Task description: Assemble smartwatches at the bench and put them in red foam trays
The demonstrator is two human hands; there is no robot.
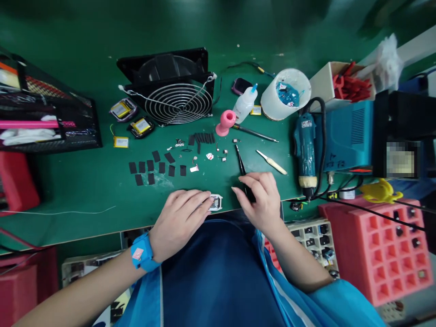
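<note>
My left hand (180, 217) rests at the near edge of the green table (85, 186), its fingers closed on a small white watch-like case (215, 202). A blue wrist strap (143, 252) sits on that wrist. My right hand (260, 200) is just to the right of the case, fingers pinched around black tweezers (241, 164) whose tips point away from me. Small black pads (150, 168) and tiny parts (204, 156) lie on the table beyond both hands.
A black fan (173, 91) stands at the back, flat batteries (131, 116) to its left. A pink stand (225, 122), glue bottle (245, 103), white cup (285, 94), teal electric screwdriver (304, 150) and red tray (378, 250) are on the right. A black mesh rack (47, 113) is at left.
</note>
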